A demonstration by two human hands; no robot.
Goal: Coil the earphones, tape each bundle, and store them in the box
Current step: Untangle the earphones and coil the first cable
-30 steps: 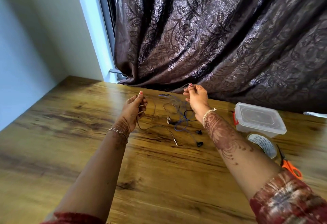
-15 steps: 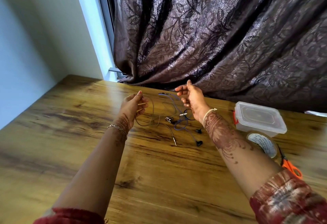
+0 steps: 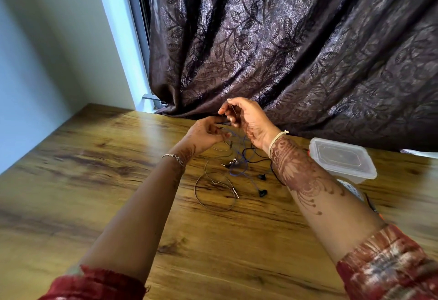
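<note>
Several tangled earphones lie on the wooden table: a thin grey-brown cable point(image 3: 208, 195) looped in a ring with its jack at the right, a blue cable point(image 3: 238, 165) and a black cable with black earbuds point(image 3: 262, 193). My left hand point(image 3: 205, 134) and my right hand point(image 3: 248, 121) are raised together above the pile, close to each other. Both pinch the upper end of the blue cable, which hangs down from them into the tangle. A clear plastic box point(image 3: 341, 159) with its lid on stands to the right of my right forearm.
A tape roll point(image 3: 353, 187) and orange-handled scissors point(image 3: 372, 204) lie in front of the box, partly hidden by my right arm. A dark patterned curtain point(image 3: 296, 50) hangs along the table's far edge. A wall and window frame are at the left.
My hands have come together and risen above the pile. The left hand let the grey-brown cable drop; it now lies looped on the table. Both hands now hold the blue cable.
</note>
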